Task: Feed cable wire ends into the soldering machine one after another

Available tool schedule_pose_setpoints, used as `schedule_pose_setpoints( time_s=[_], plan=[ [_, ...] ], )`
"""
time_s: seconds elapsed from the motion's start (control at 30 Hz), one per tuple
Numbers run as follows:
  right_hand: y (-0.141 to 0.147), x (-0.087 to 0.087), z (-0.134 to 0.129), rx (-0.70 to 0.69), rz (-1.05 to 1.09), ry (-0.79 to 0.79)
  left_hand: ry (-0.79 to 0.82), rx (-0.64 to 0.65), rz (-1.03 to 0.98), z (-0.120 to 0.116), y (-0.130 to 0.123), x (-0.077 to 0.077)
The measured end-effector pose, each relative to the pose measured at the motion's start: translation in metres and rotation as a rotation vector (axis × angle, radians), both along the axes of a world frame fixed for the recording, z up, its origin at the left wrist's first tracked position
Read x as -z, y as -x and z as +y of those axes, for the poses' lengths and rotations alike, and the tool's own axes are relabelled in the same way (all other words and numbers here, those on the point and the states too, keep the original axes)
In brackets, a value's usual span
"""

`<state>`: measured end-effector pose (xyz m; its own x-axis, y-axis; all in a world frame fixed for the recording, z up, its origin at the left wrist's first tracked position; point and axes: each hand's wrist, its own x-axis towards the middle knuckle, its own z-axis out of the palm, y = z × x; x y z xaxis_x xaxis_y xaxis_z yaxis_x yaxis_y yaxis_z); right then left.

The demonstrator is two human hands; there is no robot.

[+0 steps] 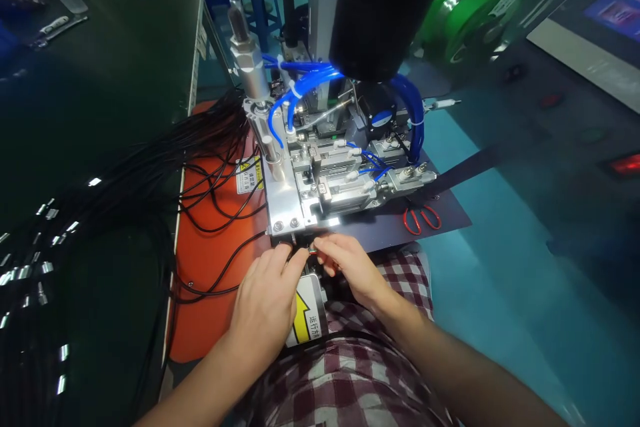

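You have both hands together just in front of the pneumatic fixture (340, 187), below the front edge of its bright metal plate (285, 203). The thin coloured wires (313, 251), with red and green showing, lie between your two thumbs, near that edge and above the yellow arrow label (303, 317). Your right hand (353, 267) has thumb and forefinger drawn narrow, apparently pinching the wires at their right end. Your left hand (265, 293) is back-up to the view, thumb tip right beside the wires and the other fingers curled under; what it grips is hidden, so I cannot tell whether it holds the cable.

The step in hand looks like fine sorting or straightening of these wire ends. The next move seems to call for a steady left hand and small fingertip motions of the right, keeping each strand apart from its neighbour.

To your left, a black cable (220, 292) runs across the orange-red mat (210, 323) towards your left hand, with the black cable bundle (150, 147) beyond it. Red-handled scissors (411, 221) lie right of the fixture. Blue air tubes (320, 77) arch over the fixture, well above your fingers.
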<state>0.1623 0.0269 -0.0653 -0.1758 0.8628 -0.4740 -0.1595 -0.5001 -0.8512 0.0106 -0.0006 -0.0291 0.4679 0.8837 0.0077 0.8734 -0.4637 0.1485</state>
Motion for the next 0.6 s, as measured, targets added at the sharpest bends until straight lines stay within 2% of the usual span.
schedule_pose_setpoints(
  time_s=[0.17, 0.27, 0.37, 0.47, 0.53, 0.6],
  plan=[
    [0.01, -0.001, -0.004, 0.096, -0.103, -0.131, 0.004, -0.01, -0.05, -0.003, 0.005, 0.001],
    [0.013, -0.002, -0.007, 0.131, -0.247, -0.276, -0.013, -0.008, -0.056, -0.005, 0.005, 0.003],
    [0.01, -0.005, -0.011, 0.087, -0.504, -0.473, -0.035, 0.003, -0.073, -0.005, 0.006, 0.004],
    [0.006, -0.009, -0.014, 0.019, -0.642, -0.594, -0.051, 0.004, -0.092, -0.005, 0.006, 0.005],
    [0.005, -0.011, -0.014, -0.004, -0.666, -0.621, -0.055, 0.004, -0.11, -0.004, 0.007, 0.006],
    [0.006, -0.009, -0.013, 0.009, -0.605, -0.533, -0.05, 0.006, -0.128, -0.004, 0.007, 0.006]
  ],
)
